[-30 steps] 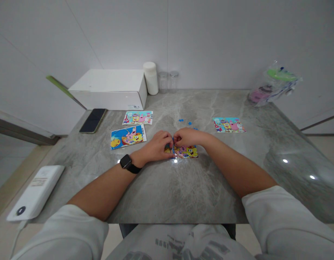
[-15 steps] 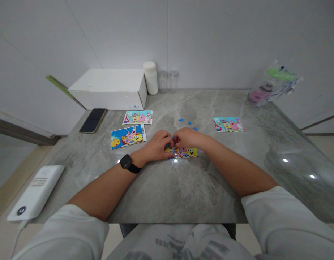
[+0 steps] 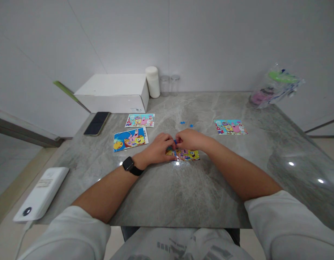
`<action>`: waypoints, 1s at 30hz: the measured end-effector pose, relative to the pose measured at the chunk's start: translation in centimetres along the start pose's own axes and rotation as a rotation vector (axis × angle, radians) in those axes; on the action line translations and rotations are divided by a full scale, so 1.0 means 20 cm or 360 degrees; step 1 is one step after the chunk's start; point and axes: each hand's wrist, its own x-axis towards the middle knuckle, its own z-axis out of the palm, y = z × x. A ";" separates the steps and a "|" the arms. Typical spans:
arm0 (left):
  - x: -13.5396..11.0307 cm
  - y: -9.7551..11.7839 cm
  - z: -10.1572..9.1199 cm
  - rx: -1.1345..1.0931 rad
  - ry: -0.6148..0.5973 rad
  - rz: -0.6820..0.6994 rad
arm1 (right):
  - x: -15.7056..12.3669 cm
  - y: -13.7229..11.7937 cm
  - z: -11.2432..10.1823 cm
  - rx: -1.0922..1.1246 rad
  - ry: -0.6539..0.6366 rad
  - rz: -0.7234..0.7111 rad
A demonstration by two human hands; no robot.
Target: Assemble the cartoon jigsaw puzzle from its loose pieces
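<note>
A partly covered jigsaw puzzle [image 3: 187,155] with yellow and pink cartoon figures lies flat on the table in front of me. My left hand [image 3: 162,147] is at its left end, thumb along the near edge and curled fingers at the far side, holding it. My right hand [image 3: 189,139] reaches over the far edge, its fingertips pinched on a small blue puzzle piece [image 3: 176,142]. The fingers hide most of that piece and part of the puzzle. Beyond my right hand lie two loose blue puzzle pieces, a left one [image 3: 182,122] and a right one [image 3: 191,125].
Picture cards lie left [image 3: 130,139], behind it [image 3: 140,120] and right [image 3: 231,127]. A phone [image 3: 97,123], white box [image 3: 112,92], white bottle [image 3: 153,83] and two glass jars [image 3: 169,86] stand further back. A power bank [image 3: 42,193] sits left; a plastic bag [image 3: 275,88] right.
The view has shifted slightly, so everything sits a little lower. Both hands stay at the puzzle; the blue piece at the right fingertips shows more. The nearest of three loose pieces is out of sight.
</note>
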 end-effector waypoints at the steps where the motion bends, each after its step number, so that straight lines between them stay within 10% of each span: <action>1: 0.00 0.00 0.00 -0.0005 0.0007 0.0005 | 0.00 0.01 -0.02 0.0028 0.0032 0.0021; 6: 0.01 0.01 -0.01 -0.0025 0.0115 -0.0050 | -0.04 0.08 -0.12 0.0086 0.0265 0.0099; 19: 0.00 -0.22 -0.10 -0.0231 0.1108 -0.0751 | -0.25 0.16 -0.37 0.0182 0.0885 0.0312; 30: -0.01 -0.16 -0.06 0.0477 0.0468 -0.0695 | -0.25 0.16 -0.37 0.0224 0.0970 0.0258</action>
